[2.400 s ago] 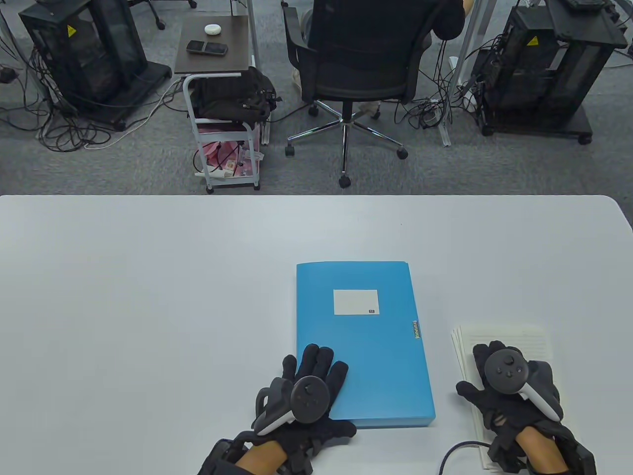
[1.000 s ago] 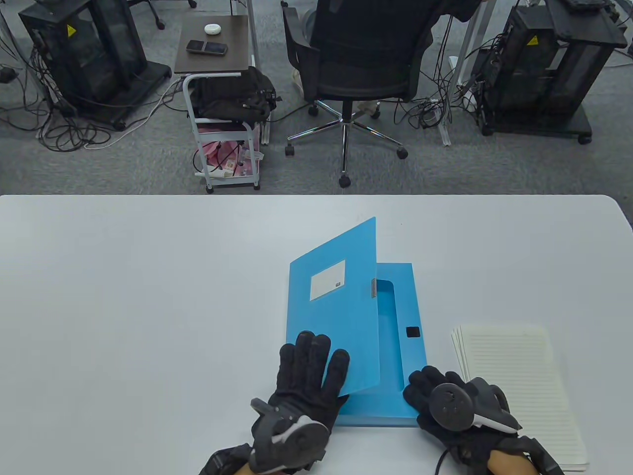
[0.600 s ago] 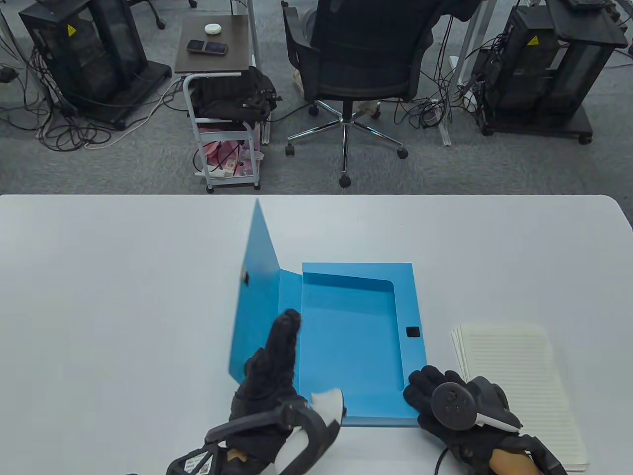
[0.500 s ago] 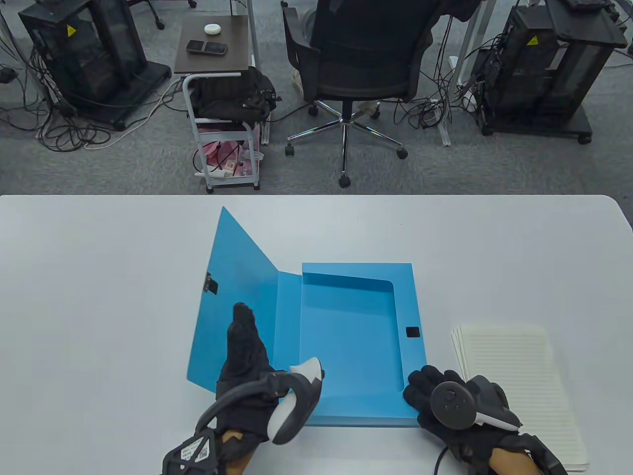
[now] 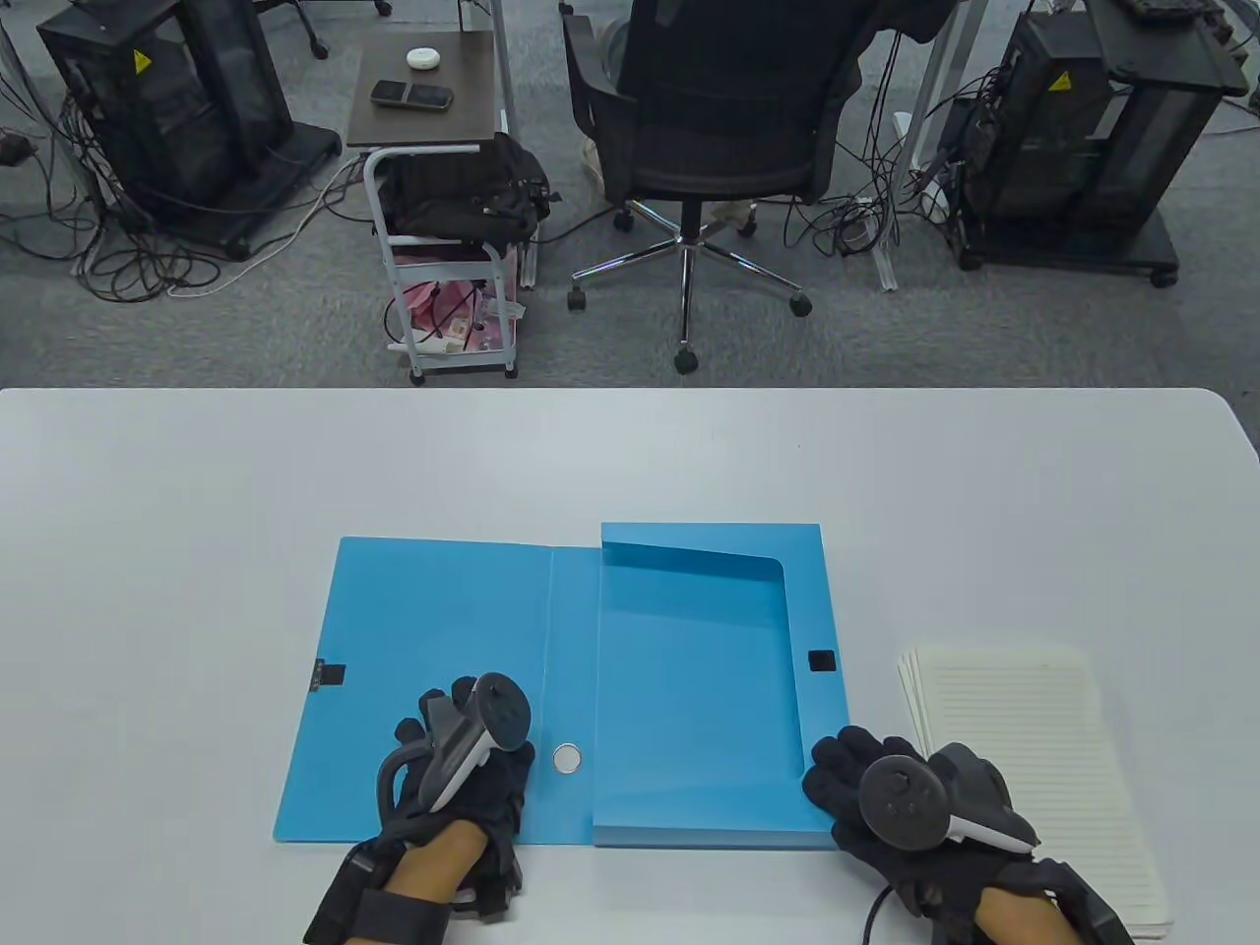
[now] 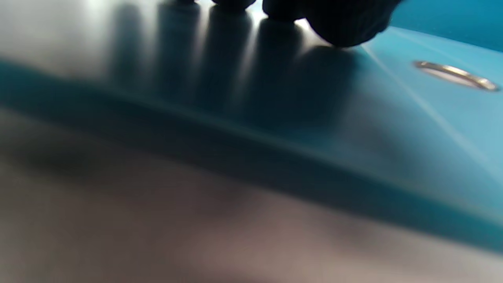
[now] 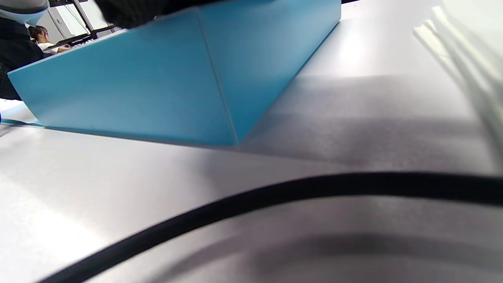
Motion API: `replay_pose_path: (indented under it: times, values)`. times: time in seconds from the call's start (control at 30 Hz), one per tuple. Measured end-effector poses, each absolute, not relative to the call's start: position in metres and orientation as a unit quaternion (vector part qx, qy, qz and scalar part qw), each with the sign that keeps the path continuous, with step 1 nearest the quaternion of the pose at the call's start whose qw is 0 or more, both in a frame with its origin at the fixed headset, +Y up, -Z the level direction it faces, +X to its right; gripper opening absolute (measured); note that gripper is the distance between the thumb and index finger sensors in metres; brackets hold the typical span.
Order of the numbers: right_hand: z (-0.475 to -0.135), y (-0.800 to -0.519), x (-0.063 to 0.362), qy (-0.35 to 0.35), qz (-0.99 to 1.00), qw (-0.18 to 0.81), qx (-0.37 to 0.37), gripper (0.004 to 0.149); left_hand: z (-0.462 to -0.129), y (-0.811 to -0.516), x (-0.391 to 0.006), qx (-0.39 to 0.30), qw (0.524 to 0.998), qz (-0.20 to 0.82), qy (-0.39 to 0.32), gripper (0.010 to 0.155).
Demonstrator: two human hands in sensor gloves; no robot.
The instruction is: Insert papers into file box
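Lid (image 5: 423,679) lay flat beside the file box (image 5: 704,689) under your flat left hand (image 5: 463,768); your right hand (image 5: 906,802) rested on its near corner, grip unclear; papers (image 5: 1034,758) beside it remained uninserted.

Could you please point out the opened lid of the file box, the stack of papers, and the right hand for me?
lid (image 5: 413,630), table view, on its bare inner face.
stack of papers (image 5: 1034,709), table view, on the top lined sheet.
right hand (image 5: 886,807), table view, on its gloved back.

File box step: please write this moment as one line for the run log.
file box: open, empty | lid: flat on table, left hand rests on it | right hand: at box's near right corner | papers: stacked right of box, not inserted
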State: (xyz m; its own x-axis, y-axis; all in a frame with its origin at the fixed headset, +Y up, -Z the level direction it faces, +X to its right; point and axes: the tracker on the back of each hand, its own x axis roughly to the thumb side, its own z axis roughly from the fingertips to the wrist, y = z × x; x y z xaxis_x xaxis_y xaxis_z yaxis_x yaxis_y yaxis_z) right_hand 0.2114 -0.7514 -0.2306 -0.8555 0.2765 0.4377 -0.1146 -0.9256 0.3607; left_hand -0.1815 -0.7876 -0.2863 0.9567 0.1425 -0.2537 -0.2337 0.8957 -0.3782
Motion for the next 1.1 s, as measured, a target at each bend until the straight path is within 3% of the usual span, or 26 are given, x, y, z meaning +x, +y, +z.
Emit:
replay_pose_path:
  times: [0.17,0.27,0.53,0.6,0.7,0.77,0.8,0.9,1.1]
  values:
    - [-0.231,-0.751,0.211,0.163,0.950,0.101,0.246,0.052,-0.286,-0.787,-0.183,-0.189,0.964,0.150,0.108,0.074]
    - [-0.231,-0.751,0.211,0.163,0.950,0.100,0.245,0.052,-0.280,-0.776,-0.180,-0.135,0.967,0.200,0.086,0.079]
    - [-0.233,-0.747,0.207,0.181,0.947,0.084,0.252,0.053,-0.247,-0.733,-0.156,0.021,0.914,0.395,-0.086,0.092]
    - [-0.234,-0.743,0.206,0.171,0.945,0.071,0.269,0.054,-0.244,-0.731,-0.148,0.002,0.906,0.406,-0.117,0.095]
    - [-0.236,-0.708,0.213,0.100,0.963,0.055,0.243,0.054,-0.242,-0.732,-0.143,0.004,0.914,0.385,-0.130,0.094]
    - [-0.247,-0.670,0.230,-0.005,0.983,0.029,0.180,0.052,-0.242,-0.734,-0.143,0.000,0.920,0.367,-0.133,0.093]
    - [-0.254,-0.660,0.237,-0.018,0.988,0.005,0.156,0.053,-0.242,-0.735,-0.143,0.002,0.919,0.371,-0.131,0.092]
    - [-0.300,-0.661,0.265,0.072,0.988,-0.111,0.082,0.056,-0.244,-0.737,-0.143,-0.025,0.913,0.387,-0.127,0.090]
    - [-0.366,-0.740,0.304,0.265,0.954,-0.142,0.006,0.086,-0.243,-0.739,-0.143,-0.026,0.915,0.383,-0.125,0.088]
